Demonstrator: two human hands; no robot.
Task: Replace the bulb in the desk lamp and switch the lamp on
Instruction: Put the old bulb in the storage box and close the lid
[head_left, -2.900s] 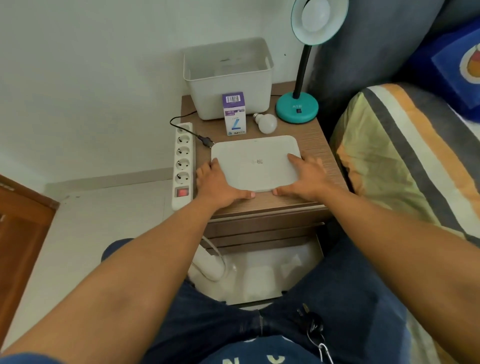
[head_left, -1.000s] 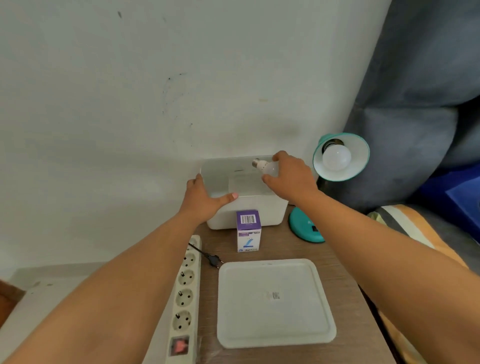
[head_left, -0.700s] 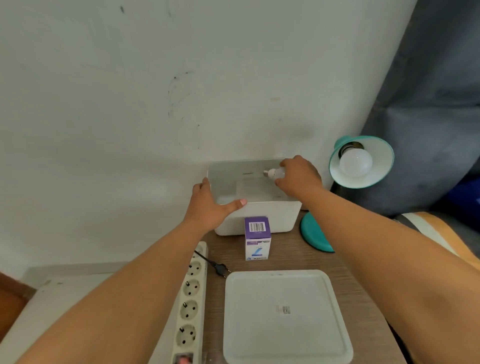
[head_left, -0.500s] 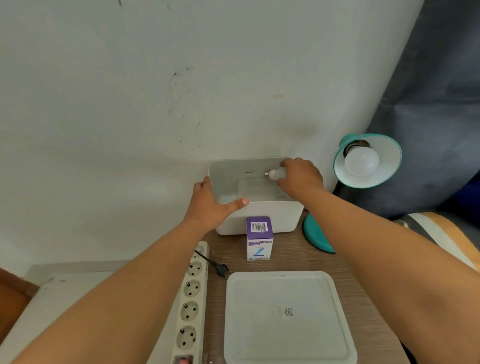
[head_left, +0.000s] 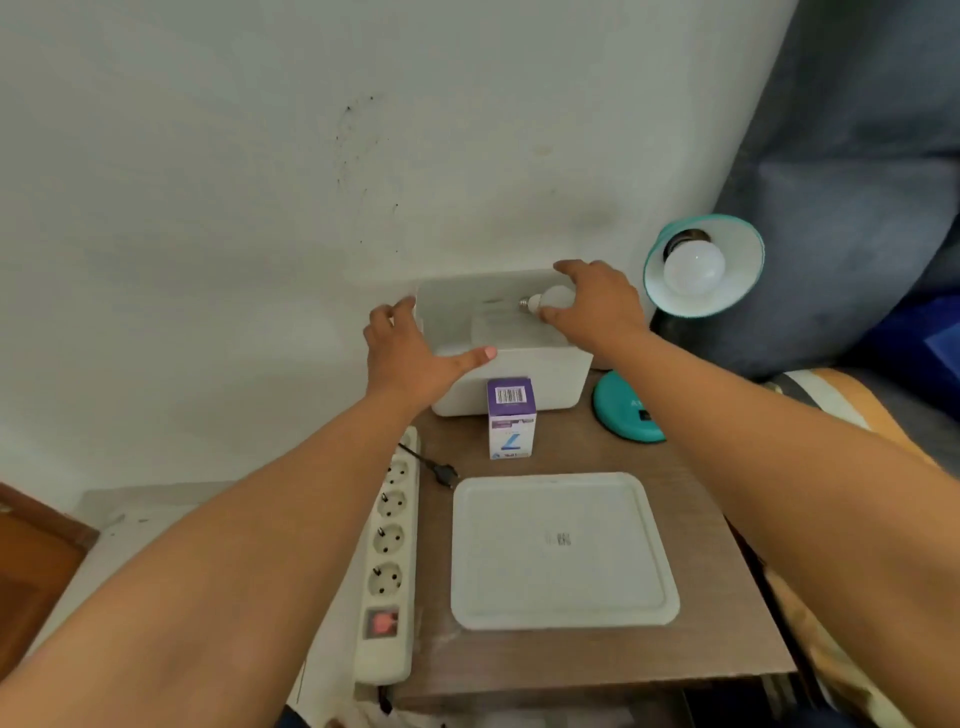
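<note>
Arms outstretched. Left hand (head_left: 410, 358): thumb splayed, fingers hooked over bin (head_left: 550, 382) rim. Right hand (head_left: 597, 306): thumb, fingers pinch light bulb (head_left: 555, 299).

A teal desk lamp (head_left: 636, 418) stands centre-right, its shade facing the camera with a round white bulb (head_left: 693, 267) seated inside, while the right hand (head_left: 602, 306) holds a second white bulb (head_left: 555, 300) sideways at centre, screw cap leftward.

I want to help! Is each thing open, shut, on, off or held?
Lamp: bulb fitted, looks unlit.
Loose bulb: held by right hand over bin.
Bin: open, left hand gripping rim.
Lid: off, flat on table.
Plug: unplugged.
Bulb box: upright.
</note>
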